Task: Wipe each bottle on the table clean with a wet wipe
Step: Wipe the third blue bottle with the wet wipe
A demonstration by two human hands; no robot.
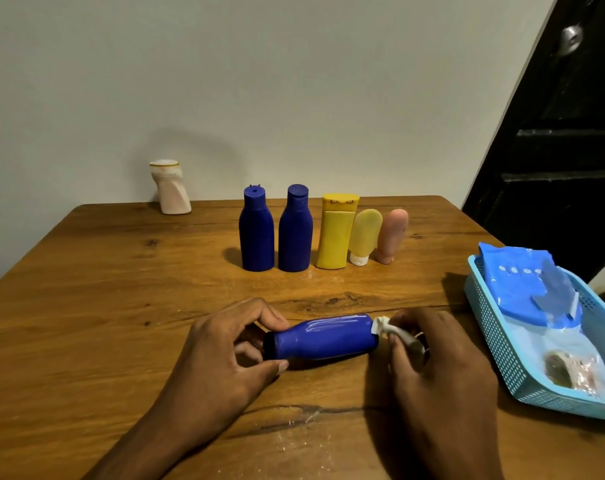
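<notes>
Item 1: blue bottle (325, 336), lying on its side on the wooden table (121, 306) near the front edge, cap end pointing left. I saw the left hand (221, 351) holding it at the cap end, thumb and fingers curled around the neck.

Item 2: wet wipe (386, 325), crumpled, pinched in the curled fingers of the right hand (432, 362) and pressed against the bottle's base.

Item 3: row of 5 containers standing behind, close together: 2 upright blue bottles (257, 233) (295, 230), 1 yellow bottle (335, 233), 1 pale yellow tube (362, 237) standing on its white cap, 1 pink tube (391, 235) leaning against it.

Item 4: white bottle (171, 188), alone at the table's far left edge near the wall.

Item 5: light blue basket (502, 348) at the right, holding a blue wipes packet (523, 289) and a clear wrapper with contents I could not make out.
</notes>
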